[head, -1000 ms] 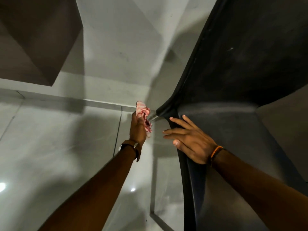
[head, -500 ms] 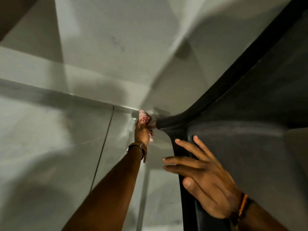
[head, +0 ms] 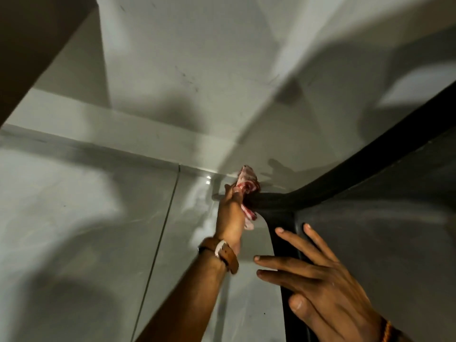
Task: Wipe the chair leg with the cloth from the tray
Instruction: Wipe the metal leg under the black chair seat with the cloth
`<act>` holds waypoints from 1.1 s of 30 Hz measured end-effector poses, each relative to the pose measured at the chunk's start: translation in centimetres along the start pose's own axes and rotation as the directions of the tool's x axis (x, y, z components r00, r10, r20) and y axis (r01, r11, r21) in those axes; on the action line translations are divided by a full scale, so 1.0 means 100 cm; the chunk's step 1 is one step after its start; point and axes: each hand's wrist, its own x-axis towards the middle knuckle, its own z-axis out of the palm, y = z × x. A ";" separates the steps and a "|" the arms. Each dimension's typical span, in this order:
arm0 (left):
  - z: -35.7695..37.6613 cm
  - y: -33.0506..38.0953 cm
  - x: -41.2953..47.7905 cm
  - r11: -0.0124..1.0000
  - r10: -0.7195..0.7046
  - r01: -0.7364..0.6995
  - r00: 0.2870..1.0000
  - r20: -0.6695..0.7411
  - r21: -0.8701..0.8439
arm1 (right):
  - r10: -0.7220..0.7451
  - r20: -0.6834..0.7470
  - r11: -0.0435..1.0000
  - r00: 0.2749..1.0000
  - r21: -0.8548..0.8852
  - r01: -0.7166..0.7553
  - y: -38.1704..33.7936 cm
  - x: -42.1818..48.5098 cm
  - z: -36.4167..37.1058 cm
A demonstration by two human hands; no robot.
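now the left hand (head: 230,215) has pushed the cloth (head: 247,191), held tight, onto the chair leg (head: 269,202) mid frame; right hand (head: 325,292) lies open, flat on the chair.

I counted 2 hands, my left hand (head: 230,218) and right hand (head: 320,290), plus 1 cloth (head: 248,187), 1 chair leg (head: 269,202), 1 wristwatch (head: 222,253).
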 end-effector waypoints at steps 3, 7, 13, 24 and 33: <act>-0.009 0.003 0.033 0.997 -0.034 0.036 0.999 -0.025 0.070 | 0.008 -0.037 0.999 0.999 0.047 -0.006 -0.001 -0.001 0.001; -0.021 0.007 0.071 0.951 -0.167 0.175 0.984 -0.055 0.257 | -0.007 -0.048 0.998 0.999 0.062 0.010 0.001 0.000 0.001; -0.017 0.037 0.026 0.938 -0.192 0.162 0.979 0.069 0.307 | -0.059 -0.029 0.998 0.998 -0.035 0.058 0.003 0.002 -0.001; -0.011 0.016 0.030 0.983 -0.114 0.105 0.992 0.051 0.151 | -0.039 -0.016 0.999 0.999 -0.007 0.039 0.010 -0.004 0.007; -0.033 -0.004 0.103 0.825 -0.286 0.339 0.941 -0.183 0.452 | -0.048 -0.045 0.999 0.998 -0.017 0.047 0.008 0.000 0.008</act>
